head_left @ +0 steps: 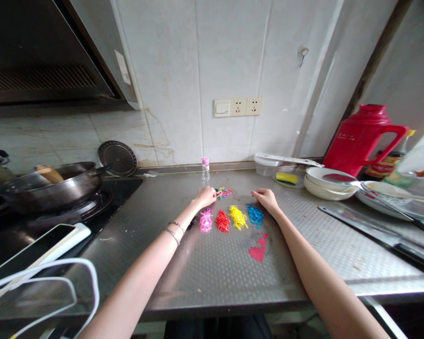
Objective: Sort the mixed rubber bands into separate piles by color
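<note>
Small coloured rubber bands lie sorted by colour in a row on the metal counter. A pink pile (206, 220), a red pile (222, 221), a yellow pile (238, 217) and a blue pile (255, 215) show fully. My left wrist partly covers a black pile (191, 223). Behind the row is a mixed-colour pile (224, 192), and the closed fingers of my left hand (205, 196) are at its left edge. My right hand (266, 197) is curled just behind the blue pile, with index finger and thumb close together. Whatever either hand pinches is too small to make out.
A small pink-capped bottle (205, 168) stands behind my left hand. On the right are a plastic tub (266, 165), a sponge (286, 178), bowls (330, 188), a knife (365, 230) and a red thermos (360, 139). Leftward sit a pan (53, 188) and a white cable (88, 266).
</note>
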`<state>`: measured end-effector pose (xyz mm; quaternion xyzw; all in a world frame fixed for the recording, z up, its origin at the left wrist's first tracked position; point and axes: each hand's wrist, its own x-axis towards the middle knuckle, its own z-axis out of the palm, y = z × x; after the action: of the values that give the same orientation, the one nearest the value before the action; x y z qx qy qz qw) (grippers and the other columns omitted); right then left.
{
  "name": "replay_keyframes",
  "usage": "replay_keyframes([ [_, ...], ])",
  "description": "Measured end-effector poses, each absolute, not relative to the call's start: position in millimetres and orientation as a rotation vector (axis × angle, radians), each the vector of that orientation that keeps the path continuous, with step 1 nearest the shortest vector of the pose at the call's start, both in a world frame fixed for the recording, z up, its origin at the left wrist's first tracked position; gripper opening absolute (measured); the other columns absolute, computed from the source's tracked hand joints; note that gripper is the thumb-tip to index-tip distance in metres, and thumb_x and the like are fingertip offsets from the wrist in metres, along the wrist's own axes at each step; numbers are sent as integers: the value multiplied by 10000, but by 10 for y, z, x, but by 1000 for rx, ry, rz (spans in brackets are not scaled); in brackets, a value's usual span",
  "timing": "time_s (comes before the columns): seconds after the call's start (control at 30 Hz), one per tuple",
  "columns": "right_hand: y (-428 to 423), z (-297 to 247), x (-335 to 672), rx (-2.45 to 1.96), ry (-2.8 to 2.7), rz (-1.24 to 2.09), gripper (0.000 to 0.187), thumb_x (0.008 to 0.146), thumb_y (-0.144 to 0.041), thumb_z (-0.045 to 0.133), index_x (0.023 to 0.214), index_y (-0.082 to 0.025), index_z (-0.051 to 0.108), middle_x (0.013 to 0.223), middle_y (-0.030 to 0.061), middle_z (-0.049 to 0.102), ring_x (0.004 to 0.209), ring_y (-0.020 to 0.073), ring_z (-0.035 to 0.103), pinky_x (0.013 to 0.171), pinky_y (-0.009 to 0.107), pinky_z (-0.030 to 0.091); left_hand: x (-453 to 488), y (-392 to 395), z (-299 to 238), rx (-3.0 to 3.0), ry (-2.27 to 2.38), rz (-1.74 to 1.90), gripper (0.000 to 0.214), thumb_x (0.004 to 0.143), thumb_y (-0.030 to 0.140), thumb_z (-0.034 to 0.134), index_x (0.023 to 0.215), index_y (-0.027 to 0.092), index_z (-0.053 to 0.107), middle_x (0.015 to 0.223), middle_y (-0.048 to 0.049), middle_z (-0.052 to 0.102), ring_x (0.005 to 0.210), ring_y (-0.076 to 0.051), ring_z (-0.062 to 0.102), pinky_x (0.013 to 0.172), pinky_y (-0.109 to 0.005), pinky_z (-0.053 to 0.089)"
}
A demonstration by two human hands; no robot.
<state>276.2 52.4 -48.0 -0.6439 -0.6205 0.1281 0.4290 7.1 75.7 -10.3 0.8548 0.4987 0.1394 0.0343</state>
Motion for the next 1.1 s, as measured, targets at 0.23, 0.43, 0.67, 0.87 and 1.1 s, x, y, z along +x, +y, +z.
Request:
replay_keyframes([
  [0.23, 521, -480, 2763, -1613, -1550, 334, 396, 676, -471, 469, 608, -127, 653, 448, 2, 501, 463, 106, 416, 483, 216, 295, 56, 769, -107, 2669, 1539, 473, 225, 727, 171, 463, 687, 149, 683, 690, -97, 651, 616, -165, 572, 601, -254, 386],
  [0.43, 523, -477, 2756, -1623, -1553, 324, 378, 677, -452, 467, 607, -129, 651, 483, 13, 534, 475, 108, 430, 497, 216, 305, 51, 730, -42, 2648, 1447, 616, 240, 741, 195, 452, 673, 134, 674, 665, -83, 640, 582, -137, 536, 581, -232, 356],
  [0.67, 517, -470, 2753, -1633, -1561, 307, 390, 672, -461, 463, 610, -128, 657, 493, 20, 554, 488, 118, 447, 497, 220, 311, 312, 526, -76, 2614, 1080, 581, 200, 707, 200, 501, 740, 154, 693, 733, -43, 667, 643, -127, 552, 628, -208, 374],
  [0.87, 522, -475, 2752, -1642, -1557, 308, 386, 671, -461, 465, 603, -131, 653, 470, 12, 534, 482, 118, 446, 494, 220, 312, 255, 548, -174, 2430, 1046, 702, 239, 738, 265, 502, 808, 131, 687, 725, -37, 662, 646, -118, 544, 640, -210, 383],
  [1.1, 528, -485, 2750, -1638, -1571, 299, 384, 677, -449, 456, 611, -127, 654, 484, 13, 534, 491, 115, 449, 503, 215, 312, -460, 818, -162, 2090, 1295, 987, 313, 745, 324, 460, 743, 82, 659, 576, -23, 580, 557, -103, 491, 561, -209, 363],
])
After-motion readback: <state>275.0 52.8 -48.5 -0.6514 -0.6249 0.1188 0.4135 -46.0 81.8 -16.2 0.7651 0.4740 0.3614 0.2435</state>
